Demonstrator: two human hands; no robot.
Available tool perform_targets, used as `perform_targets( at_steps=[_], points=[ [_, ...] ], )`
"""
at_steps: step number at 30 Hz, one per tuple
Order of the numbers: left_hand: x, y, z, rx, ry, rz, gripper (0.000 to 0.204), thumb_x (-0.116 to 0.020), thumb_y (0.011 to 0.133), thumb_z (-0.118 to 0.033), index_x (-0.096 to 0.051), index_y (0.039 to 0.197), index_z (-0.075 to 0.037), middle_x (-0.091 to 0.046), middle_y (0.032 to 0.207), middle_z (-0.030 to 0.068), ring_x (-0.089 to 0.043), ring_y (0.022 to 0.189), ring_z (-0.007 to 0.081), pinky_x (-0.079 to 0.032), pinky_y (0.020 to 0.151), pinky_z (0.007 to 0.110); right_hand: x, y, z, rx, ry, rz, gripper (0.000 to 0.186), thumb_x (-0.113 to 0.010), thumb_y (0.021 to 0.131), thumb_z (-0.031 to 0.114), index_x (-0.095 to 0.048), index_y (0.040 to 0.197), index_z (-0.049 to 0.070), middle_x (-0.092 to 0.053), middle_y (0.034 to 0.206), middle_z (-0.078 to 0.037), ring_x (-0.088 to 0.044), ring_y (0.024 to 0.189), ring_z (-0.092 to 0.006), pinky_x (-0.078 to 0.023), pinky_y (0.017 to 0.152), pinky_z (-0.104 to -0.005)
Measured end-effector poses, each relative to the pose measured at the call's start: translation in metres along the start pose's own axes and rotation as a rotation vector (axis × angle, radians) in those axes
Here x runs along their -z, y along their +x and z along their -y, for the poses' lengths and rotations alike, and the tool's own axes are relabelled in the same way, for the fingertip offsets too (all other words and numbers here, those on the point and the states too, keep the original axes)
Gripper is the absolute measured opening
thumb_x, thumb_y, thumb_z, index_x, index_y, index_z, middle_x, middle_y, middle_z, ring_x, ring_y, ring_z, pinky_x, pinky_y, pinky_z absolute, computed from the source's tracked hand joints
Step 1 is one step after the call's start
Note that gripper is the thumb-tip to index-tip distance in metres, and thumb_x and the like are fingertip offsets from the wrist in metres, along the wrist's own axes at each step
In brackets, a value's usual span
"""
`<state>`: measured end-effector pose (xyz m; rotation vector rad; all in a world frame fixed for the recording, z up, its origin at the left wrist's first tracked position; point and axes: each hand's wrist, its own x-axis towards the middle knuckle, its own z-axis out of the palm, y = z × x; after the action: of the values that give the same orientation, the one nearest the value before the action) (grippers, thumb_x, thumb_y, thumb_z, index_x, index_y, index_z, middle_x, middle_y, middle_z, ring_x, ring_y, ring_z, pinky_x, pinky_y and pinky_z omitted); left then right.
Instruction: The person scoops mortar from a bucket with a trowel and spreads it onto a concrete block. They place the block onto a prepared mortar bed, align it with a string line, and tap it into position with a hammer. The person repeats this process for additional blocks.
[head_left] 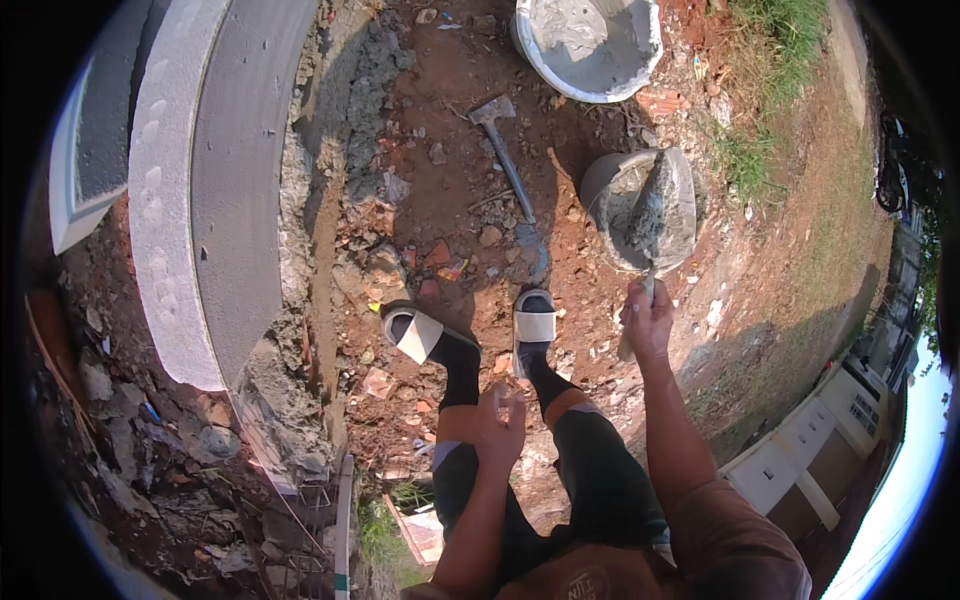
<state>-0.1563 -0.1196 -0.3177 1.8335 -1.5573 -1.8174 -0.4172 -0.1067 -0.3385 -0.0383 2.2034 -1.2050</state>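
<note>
My right hand (pixel 650 318) is closed around the handle of a trowel. The trowel's mortar-smeared blade (pixel 660 200) reaches into a round bucket (pixel 597 190) on the ground to my right. Wet grey mortar (pixel 625 200) lies inside that bucket, partly hidden under the blade. My left hand (pixel 500 425) hangs in front of my left leg, its fingers loosely bent and apart, with nothing visible in them.
A white-rimmed basin (pixel 545 75) with grey mortar stands farther ahead. A long-handled tool with a flat head (pixel 508 165) lies on the rubble-strewn soil. Along the left runs a plastered low wall (pixel 240 170). Grass (pixel 750 155) grows at the right.
</note>
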Motion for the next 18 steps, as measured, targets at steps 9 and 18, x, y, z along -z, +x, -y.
perform_targets(
  at_steps=[9, 18],
  points=[
    [0.046, -0.02, -0.037, 0.057, -0.141, -0.133, 0.034, -0.057, 0.092, -0.019, -0.052, 0.117, 0.004, -0.061, 0.099, 0.0096, -0.058, 0.086, 0.014, -0.046, 0.072, 0.027, -0.024, 0.011, -0.002, 0.169, -0.138, -0.087, 0.014, -0.056, 0.088, 0.017, -0.056, 0.089, 0.003, -0.051, 0.066, -0.003, -0.045, 0.06, -0.0122, -0.039, 0.057, -0.0301],
    [0.091, -0.003, -0.037, 0.128, -0.194, -0.047, 0.035, -0.054, 0.092, -0.016, -0.05, 0.12, 0.005, -0.059, 0.106, 0.0149, -0.059, 0.094, 0.0174, -0.045, 0.082, 0.029, -0.263, 0.053, -0.025, 0.304, -0.506, 0.345, 0.036, -0.056, 0.083, 0.029, -0.055, 0.103, -0.001, -0.062, 0.091, -0.026, -0.06, 0.088, -0.0433, -0.045, 0.079, -0.0479]
  ],
)
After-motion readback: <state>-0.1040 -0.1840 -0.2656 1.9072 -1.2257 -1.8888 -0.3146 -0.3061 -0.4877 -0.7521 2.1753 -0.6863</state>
